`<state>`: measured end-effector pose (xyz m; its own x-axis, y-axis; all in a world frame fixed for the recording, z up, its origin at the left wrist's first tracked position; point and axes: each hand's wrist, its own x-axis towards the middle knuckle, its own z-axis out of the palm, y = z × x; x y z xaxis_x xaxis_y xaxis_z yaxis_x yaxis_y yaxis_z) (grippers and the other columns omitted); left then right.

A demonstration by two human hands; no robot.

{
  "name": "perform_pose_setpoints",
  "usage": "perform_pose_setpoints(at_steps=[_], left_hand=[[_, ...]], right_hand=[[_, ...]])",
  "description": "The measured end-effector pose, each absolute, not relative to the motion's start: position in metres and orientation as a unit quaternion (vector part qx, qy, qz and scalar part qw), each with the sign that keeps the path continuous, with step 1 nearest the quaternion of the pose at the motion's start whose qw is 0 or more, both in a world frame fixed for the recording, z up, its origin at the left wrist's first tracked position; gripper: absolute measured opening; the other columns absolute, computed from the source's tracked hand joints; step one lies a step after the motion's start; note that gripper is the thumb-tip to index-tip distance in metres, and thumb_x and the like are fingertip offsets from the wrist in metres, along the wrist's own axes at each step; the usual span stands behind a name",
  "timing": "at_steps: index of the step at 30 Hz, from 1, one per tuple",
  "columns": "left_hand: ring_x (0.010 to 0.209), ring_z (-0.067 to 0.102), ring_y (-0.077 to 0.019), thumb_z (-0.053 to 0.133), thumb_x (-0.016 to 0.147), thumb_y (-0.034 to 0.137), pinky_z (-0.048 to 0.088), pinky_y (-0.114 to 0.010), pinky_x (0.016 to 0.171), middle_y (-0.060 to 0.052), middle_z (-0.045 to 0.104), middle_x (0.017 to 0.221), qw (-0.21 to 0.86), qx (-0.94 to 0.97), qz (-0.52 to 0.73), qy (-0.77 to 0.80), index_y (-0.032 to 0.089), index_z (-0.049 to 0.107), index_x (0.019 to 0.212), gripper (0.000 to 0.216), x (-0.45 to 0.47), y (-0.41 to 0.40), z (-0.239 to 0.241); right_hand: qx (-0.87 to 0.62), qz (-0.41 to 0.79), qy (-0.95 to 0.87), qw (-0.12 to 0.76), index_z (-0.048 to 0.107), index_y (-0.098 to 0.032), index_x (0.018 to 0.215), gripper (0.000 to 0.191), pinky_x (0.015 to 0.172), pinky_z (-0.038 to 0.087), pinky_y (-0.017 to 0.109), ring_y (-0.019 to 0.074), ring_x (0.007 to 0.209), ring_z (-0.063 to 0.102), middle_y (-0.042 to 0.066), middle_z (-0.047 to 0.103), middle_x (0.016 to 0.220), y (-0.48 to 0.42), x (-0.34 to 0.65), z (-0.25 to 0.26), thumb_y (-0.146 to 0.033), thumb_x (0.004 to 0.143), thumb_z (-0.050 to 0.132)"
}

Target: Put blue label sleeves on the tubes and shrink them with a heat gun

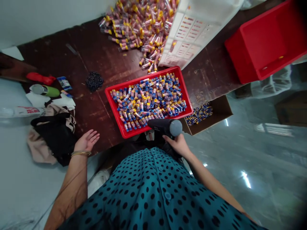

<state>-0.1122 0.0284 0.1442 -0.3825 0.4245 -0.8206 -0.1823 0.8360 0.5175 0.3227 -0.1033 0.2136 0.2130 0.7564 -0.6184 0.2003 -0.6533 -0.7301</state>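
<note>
My right hand [178,144] grips the handle of a black heat gun [165,127], whose barrel points left over the near edge of a red tray [115,110]. The tray is packed with several small tubes wrapped in blue labels [148,100]. My left hand [87,140] rests open, palm up, on the dark wooden table [96,60] to the left of the tray, a gold bangle on its wrist. It holds nothing.
A heap of unwrapped yellow-capped tubes [139,22] lies at the back beside a white crate [189,32]. A red bin [266,41] stands at the right. A cardboard box [208,115] of tubes sits below the table edge. Bags, cloths and a green bottle [45,91] crowd the left.
</note>
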Motion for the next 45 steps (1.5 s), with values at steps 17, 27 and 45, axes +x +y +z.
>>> perform_pose_setpoints(at_steps=[17, 27, 45], left_hand=[[0.073, 0.069, -0.0151, 0.056, 0.082, 0.009, 0.056, -0.028, 0.071, -0.006, 0.069, 0.088, 0.565, 0.073, 0.288, 0.770, 0.015, 0.062, 0.095, 0.015, -0.129, -0.004, 0.126], [0.070, 0.069, -0.0141, 0.053, 0.086, 0.008, 0.057, -0.027, 0.068, -0.005, 0.069, 0.085, 0.558, 0.069, 0.286, 0.776, 0.014, 0.061, 0.095, 0.014, -0.128, -0.005, 0.128], [0.070, 0.068, -0.0146, 0.054, 0.085, 0.010, 0.055, -0.028, 0.070, -0.005, 0.068, 0.085, 0.573, 0.100, 0.277, 0.765, 0.015, 0.063, 0.094, 0.013, -0.099, 0.007, 0.122]], right_hand=[[-0.670, 0.572, -0.423, 0.213, 0.068, -0.013, 0.085, 0.032, 0.068, 0.051, 0.029, 0.0219, 0.074, 0.066, 0.007, 0.073, 0.081, -0.077, 0.274, 0.199, -0.044, 0.080, 0.066], [-0.687, 0.545, -0.430, 0.217, 0.069, -0.014, 0.083, 0.029, 0.069, 0.051, 0.028, 0.0232, 0.078, 0.067, 0.007, 0.074, 0.080, -0.077, 0.287, 0.205, -0.043, 0.080, 0.066], [-0.798, 0.473, -0.298, 0.224, 0.068, -0.011, 0.075, 0.046, 0.051, 0.044, 0.026, 0.0179, 0.055, 0.060, 0.009, 0.070, 0.065, -0.121, 0.345, 0.215, -0.057, 0.077, 0.066]])
